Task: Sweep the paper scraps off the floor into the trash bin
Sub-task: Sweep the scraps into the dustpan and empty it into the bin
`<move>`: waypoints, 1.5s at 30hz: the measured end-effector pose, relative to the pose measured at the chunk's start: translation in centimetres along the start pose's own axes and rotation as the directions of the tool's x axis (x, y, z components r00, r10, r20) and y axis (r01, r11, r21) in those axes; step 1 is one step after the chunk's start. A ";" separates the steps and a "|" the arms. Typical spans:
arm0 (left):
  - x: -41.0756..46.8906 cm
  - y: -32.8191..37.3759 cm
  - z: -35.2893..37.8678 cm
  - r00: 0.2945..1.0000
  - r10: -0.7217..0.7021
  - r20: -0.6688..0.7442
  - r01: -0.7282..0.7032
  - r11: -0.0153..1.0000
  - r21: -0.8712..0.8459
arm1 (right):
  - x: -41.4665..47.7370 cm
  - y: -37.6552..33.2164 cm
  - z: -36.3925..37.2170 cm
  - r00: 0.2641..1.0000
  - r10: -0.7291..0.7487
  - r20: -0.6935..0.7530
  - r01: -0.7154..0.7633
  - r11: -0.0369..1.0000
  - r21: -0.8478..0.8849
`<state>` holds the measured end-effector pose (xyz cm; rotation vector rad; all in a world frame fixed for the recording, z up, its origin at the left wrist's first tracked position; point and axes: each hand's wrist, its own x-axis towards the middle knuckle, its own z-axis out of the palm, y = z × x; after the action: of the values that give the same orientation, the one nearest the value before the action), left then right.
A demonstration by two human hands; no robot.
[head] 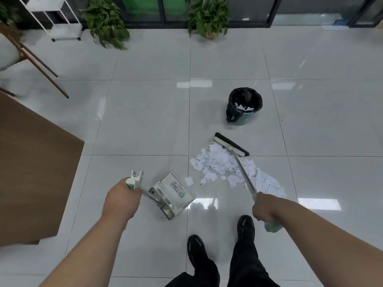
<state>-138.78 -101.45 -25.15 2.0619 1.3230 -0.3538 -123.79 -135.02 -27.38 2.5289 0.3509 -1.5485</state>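
glossy grey tile floor, wooden table, potted plants

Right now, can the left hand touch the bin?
Probably not. The teal trash bin with the black bag stands beyond the pile of white paper scraps, and the left hand grips the white dustpan.

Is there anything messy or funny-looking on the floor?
Yes. Torn paper scraps lie spilled across the floor beside the broom, one stray piece apart near the dustpan. The black bag on the trash bin sags sideways.
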 end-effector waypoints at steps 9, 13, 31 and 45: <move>1.7 2.7 2.7 0.995 0.078 0.064 -0.067 0.986 -0.153 | -2.8 1.9 1.1 0.993 0.022 0.120 -0.036 0.993 0.115; 2.2 5.9 4.9 0.978 0.166 0.125 -0.145 0.976 -0.165 | -4.9 2.3 1.6 0.985 -0.010 0.172 -0.013 0.992 0.127; 2.9 9.5 6.5 0.974 0.210 0.084 -0.205 0.977 -0.058 | -8.8 4.6 -2.0 0.997 0.077 0.012 -0.076 0.940 0.331; 3.7 8.8 7.1 0.976 0.206 0.065 -0.202 0.977 -0.068 | -10.0 0.6 -2.0 0.987 -0.012 0.161 -0.001 0.997 0.080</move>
<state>-128.51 -105.90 -29.14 2.0908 1.0555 -0.2899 -126.33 -136.30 -17.54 2.4389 0.2795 -1.7898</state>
